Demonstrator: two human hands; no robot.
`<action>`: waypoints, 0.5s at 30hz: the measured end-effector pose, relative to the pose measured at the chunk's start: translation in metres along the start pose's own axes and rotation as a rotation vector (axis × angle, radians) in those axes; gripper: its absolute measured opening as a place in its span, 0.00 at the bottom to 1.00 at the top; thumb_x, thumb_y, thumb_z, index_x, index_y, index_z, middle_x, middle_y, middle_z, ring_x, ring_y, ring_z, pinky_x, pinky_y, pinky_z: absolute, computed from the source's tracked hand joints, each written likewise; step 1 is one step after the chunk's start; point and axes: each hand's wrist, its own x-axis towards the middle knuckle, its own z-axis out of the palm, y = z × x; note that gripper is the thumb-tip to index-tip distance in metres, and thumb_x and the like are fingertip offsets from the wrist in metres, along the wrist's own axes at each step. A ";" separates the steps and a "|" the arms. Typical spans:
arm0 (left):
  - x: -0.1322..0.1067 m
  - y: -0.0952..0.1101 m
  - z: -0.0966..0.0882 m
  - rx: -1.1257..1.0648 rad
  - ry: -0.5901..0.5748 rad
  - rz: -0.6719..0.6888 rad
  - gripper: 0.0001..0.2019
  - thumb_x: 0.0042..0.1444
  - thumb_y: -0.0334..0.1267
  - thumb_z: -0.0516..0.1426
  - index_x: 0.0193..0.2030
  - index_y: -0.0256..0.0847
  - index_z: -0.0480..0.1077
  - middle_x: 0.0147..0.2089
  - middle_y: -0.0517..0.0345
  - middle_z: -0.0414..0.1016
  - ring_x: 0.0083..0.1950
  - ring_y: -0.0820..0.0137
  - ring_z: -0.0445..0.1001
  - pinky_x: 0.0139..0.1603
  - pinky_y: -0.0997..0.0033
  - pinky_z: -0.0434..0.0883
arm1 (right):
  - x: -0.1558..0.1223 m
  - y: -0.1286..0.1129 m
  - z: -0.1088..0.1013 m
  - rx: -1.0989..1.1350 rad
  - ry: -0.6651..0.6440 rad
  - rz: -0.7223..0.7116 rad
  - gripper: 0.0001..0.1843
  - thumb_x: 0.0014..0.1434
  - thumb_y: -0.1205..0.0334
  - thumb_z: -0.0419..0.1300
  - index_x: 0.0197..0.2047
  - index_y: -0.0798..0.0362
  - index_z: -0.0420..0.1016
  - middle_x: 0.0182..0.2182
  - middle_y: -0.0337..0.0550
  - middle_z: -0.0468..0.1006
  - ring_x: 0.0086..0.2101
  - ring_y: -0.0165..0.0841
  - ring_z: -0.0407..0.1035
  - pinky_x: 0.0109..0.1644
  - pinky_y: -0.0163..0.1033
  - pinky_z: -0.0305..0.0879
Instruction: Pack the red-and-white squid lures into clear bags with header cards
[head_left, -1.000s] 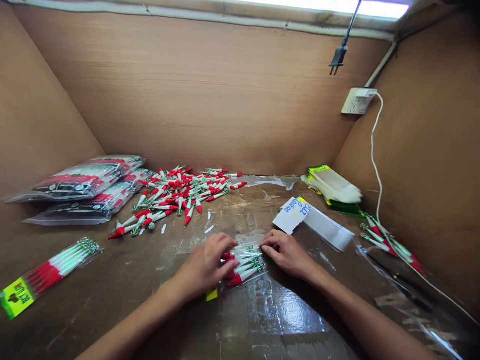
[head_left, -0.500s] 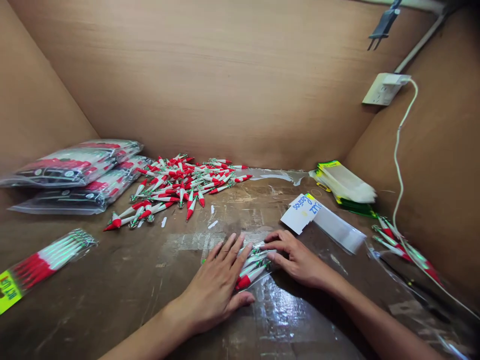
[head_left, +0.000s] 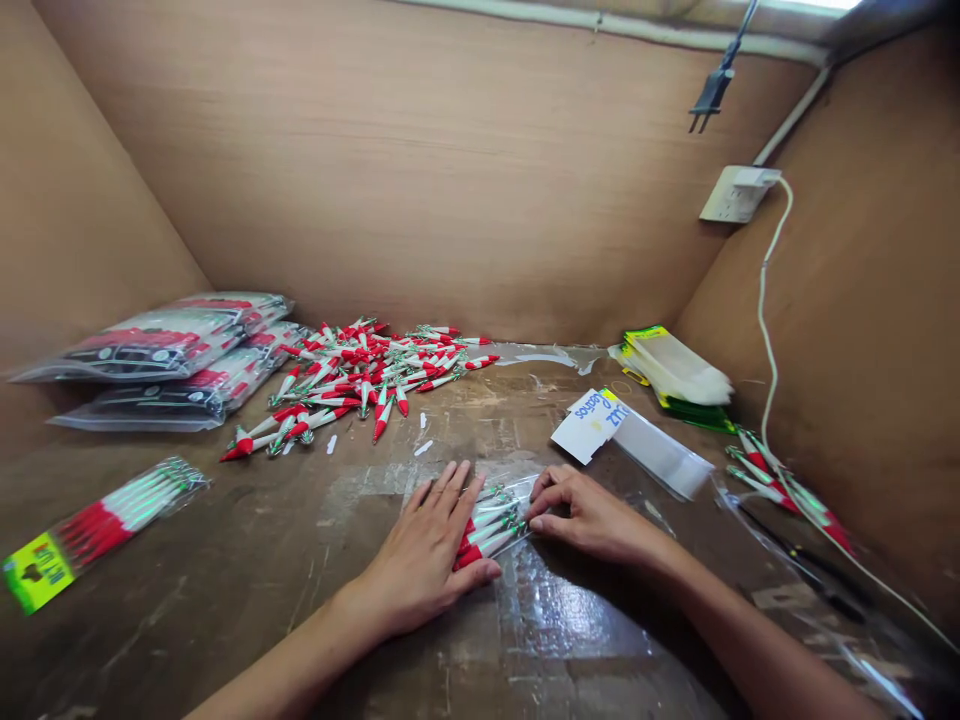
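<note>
Under my left hand point(head_left: 427, 550) lies a clear plastic bag of squid jigs point(head_left: 491, 525), red at one end and white toward their green hook crowns. The palm rests flat on the bag's left part, fingers stretched out, hiding its header end. At the bag's right edge, my right hand point(head_left: 581, 510) has its fingertips pinched together on the clear film, beside the hook crowns. A filled pack of the same jigs point(head_left: 131, 515) with a yellow-green header lies at the far left.
Loose squid jigs point(head_left: 375, 370) are heaped at the back, next to stacked filled bags point(head_left: 180, 345). At right are a handwritten white card point(head_left: 589, 425), a clear empty bag point(head_left: 664, 455), stacked header bags point(head_left: 675, 370), more jigs point(head_left: 787, 490) and a white cable point(head_left: 766, 330).
My right fingers have closed from a looser, spread pose onto the bag's right edge. More of the hook ends now shows between the hands. The camera view has shifted slightly.
</note>
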 end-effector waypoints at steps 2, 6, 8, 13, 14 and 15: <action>0.001 0.000 -0.002 -0.013 0.015 -0.028 0.41 0.64 0.63 0.48 0.76 0.50 0.34 0.78 0.50 0.38 0.76 0.54 0.42 0.72 0.47 0.47 | 0.002 0.002 0.002 -0.011 0.045 0.018 0.09 0.62 0.55 0.62 0.37 0.47 0.84 0.37 0.43 0.78 0.40 0.39 0.71 0.46 0.41 0.65; 0.002 0.005 -0.002 0.006 -0.008 -0.041 0.41 0.64 0.63 0.48 0.76 0.49 0.32 0.78 0.50 0.35 0.77 0.54 0.39 0.72 0.47 0.47 | 0.004 0.003 0.008 -0.055 0.098 -0.010 0.14 0.66 0.55 0.57 0.38 0.49 0.83 0.35 0.44 0.78 0.39 0.39 0.70 0.44 0.40 0.64; 0.002 0.010 0.000 0.035 -0.029 -0.019 0.42 0.63 0.63 0.48 0.76 0.50 0.33 0.78 0.50 0.34 0.77 0.54 0.37 0.72 0.45 0.46 | 0.004 0.003 0.010 -0.083 0.087 -0.034 0.12 0.66 0.56 0.58 0.40 0.48 0.83 0.37 0.44 0.78 0.41 0.39 0.70 0.46 0.40 0.64; 0.000 0.014 0.004 0.076 -0.017 -0.014 0.44 0.62 0.64 0.49 0.76 0.50 0.32 0.78 0.50 0.31 0.77 0.53 0.36 0.72 0.44 0.46 | 0.003 0.002 0.012 -0.135 0.068 -0.048 0.11 0.66 0.56 0.58 0.44 0.47 0.83 0.42 0.44 0.77 0.45 0.38 0.69 0.51 0.41 0.63; 0.000 0.014 0.004 0.078 -0.015 -0.013 0.44 0.62 0.65 0.49 0.76 0.50 0.31 0.78 0.50 0.31 0.77 0.53 0.35 0.72 0.44 0.46 | 0.002 0.001 0.012 -0.150 0.075 -0.050 0.12 0.66 0.56 0.58 0.45 0.48 0.82 0.43 0.44 0.76 0.45 0.38 0.68 0.52 0.42 0.63; 0.000 0.014 0.004 0.079 -0.014 -0.012 0.44 0.62 0.65 0.49 0.76 0.51 0.31 0.78 0.50 0.30 0.77 0.53 0.35 0.72 0.44 0.47 | 0.002 0.001 0.012 -0.162 0.088 -0.051 0.12 0.66 0.56 0.58 0.46 0.48 0.82 0.44 0.45 0.76 0.46 0.38 0.68 0.53 0.42 0.63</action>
